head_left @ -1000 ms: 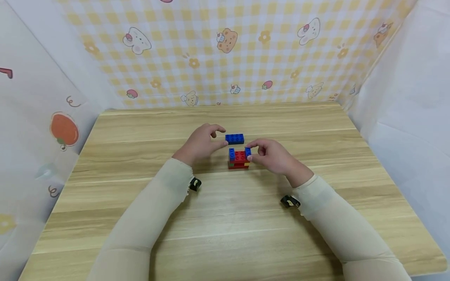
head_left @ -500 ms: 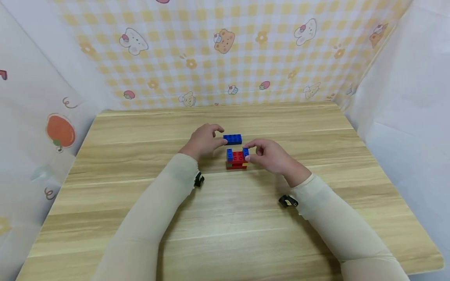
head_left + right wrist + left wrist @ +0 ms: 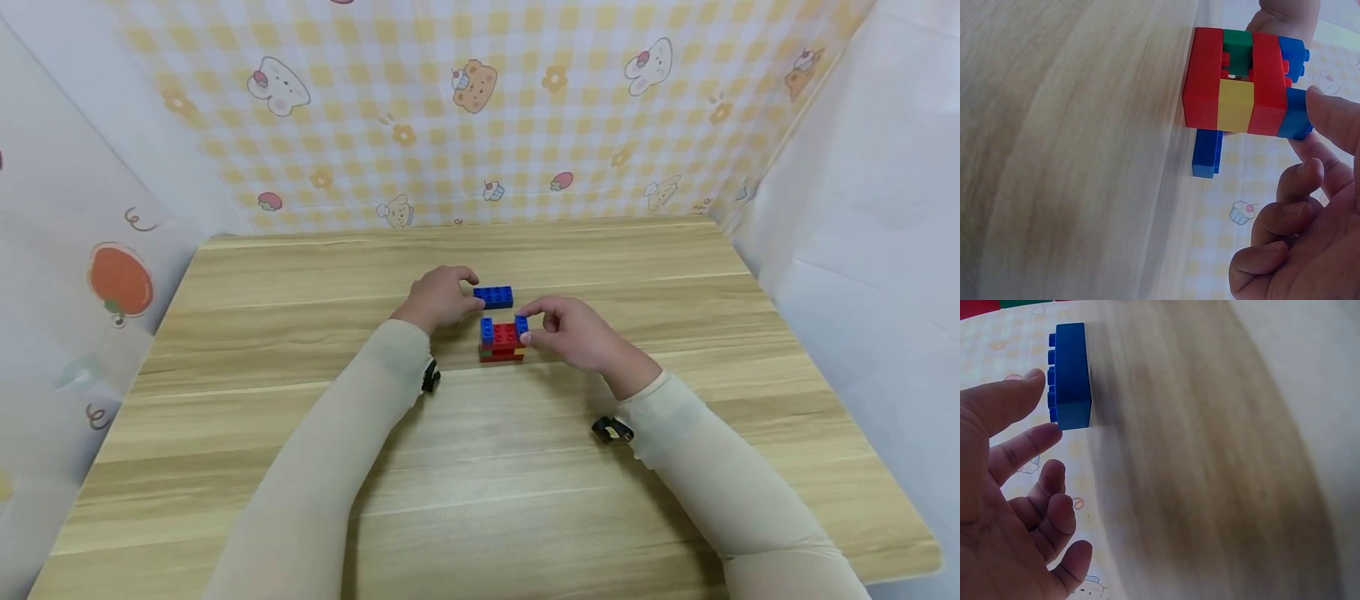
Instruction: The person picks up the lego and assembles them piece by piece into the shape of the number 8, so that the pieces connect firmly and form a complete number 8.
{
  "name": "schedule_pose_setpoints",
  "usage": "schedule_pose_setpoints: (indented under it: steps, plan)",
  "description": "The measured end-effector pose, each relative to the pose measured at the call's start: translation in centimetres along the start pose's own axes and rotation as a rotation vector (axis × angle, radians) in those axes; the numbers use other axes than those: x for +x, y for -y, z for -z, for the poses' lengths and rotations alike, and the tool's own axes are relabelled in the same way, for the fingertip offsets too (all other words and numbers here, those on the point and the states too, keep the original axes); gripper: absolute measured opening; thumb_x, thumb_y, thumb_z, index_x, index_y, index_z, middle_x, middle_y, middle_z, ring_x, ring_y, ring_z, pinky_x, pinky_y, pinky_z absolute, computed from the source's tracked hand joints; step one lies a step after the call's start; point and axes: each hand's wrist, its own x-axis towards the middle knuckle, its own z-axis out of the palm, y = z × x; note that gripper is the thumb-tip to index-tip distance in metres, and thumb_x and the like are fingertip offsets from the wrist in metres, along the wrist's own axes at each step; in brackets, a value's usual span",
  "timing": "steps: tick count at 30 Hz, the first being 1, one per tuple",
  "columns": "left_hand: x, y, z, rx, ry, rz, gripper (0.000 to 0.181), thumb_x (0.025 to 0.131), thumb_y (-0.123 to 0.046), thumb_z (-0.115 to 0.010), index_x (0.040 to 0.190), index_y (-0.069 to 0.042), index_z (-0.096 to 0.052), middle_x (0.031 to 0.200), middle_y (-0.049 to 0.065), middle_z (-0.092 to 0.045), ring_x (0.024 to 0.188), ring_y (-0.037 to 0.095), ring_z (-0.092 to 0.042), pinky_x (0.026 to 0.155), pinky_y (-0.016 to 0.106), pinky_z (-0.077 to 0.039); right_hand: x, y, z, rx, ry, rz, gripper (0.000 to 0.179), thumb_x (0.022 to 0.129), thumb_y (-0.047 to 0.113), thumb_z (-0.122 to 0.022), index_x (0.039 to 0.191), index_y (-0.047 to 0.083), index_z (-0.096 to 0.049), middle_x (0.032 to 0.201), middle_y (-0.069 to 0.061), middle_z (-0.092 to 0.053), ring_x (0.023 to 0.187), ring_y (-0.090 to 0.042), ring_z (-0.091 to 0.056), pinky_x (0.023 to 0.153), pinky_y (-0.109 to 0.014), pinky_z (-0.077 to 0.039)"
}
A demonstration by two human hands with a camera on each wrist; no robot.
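A small brick stack stands mid-table, with a red brick [image 3: 1202,81] at its base. Above that are a green brick [image 3: 1237,55] and a yellow brick [image 3: 1235,107], then a second red brick [image 3: 506,335]. Two small blue bricks cap its ends, the left one [image 3: 487,331] free of fingers. My right hand [image 3: 579,335] pinches the right small blue brick [image 3: 1295,114] between thumb and forefinger. Behind the stack lies a long blue brick [image 3: 495,297], studs up. My left hand [image 3: 437,298] is at its left end, thumb and forefinger spread, fingertips close to it [image 3: 1074,378].
The wooden table [image 3: 480,467] reaches a yellow checked cloth [image 3: 442,158] at the back. White cloths hang at the left [image 3: 45,333] and right [image 3: 862,208]. Black straps [image 3: 612,429] show at both wrists.
My left forearm has swung slightly right and the left hand has come closer to the long blue brick. The right hand keeps its pinch; the whole view has shifted a little.
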Motion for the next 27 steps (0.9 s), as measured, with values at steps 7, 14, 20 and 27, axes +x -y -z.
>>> schedule_pose_setpoints:
  steps: [7, 14, 20, 27]
  plan:
    - [0.16, -0.33, -0.03, 0.014, 0.016, 0.027, 0.043, 0.100, -0.037, -0.073, 0.138, -0.019, -0.065, 0.148, 0.005, -0.060, 0.139, 0.032, -0.050, 0.121, 0.059, -0.029, 0.16, -0.30, -0.13, -0.008, -0.003, 0.007, 0.033, 0.097, 0.018, -0.078, 0.128, 0.007, -0.073, 0.070, 0.000, -0.045, 0.061, -0.018, -0.042, 0.057, -0.030, -0.036]
    - [0.46, -0.51, -0.41, 0.025, 0.016, 0.047, 0.042, 0.099, -0.036, -0.075, 0.136, -0.019, -0.066, 0.145, 0.005, -0.061, 0.135, 0.032, -0.052, 0.121, 0.059, -0.029, 0.26, -0.52, -0.25, 0.001, 0.000, 0.009, 0.033, 0.098, 0.017, -0.077, 0.129, 0.007, -0.072, 0.070, -0.001, -0.045, 0.061, -0.019, -0.042, 0.057, -0.030, -0.036]
    - [0.74, -0.61, -0.56, 0.042, 0.022, 0.054, 0.042, 0.099, -0.035, -0.074, 0.137, -0.020, -0.066, 0.145, 0.005, -0.061, 0.132, 0.031, -0.053, 0.120, 0.058, -0.031, 0.23, -0.62, -0.23, 0.006, -0.005, 0.017, 0.032, 0.097, 0.017, -0.077, 0.127, 0.006, -0.072, 0.069, 0.000, -0.044, 0.060, -0.018, -0.041, 0.057, -0.030, -0.036]
    - [0.68, -0.84, -0.57, 0.040, 0.018, 0.050, 0.040, 0.100, -0.033, -0.073, 0.136, -0.019, -0.066, 0.144, 0.006, -0.061, 0.132, 0.031, -0.052, 0.120, 0.058, -0.030, 0.31, -0.62, -0.14, -0.003, -0.006, 0.011, 0.033, 0.097, 0.018, -0.078, 0.128, 0.007, -0.072, 0.069, 0.000, -0.045, 0.060, -0.017, -0.041, 0.057, -0.029, -0.036]
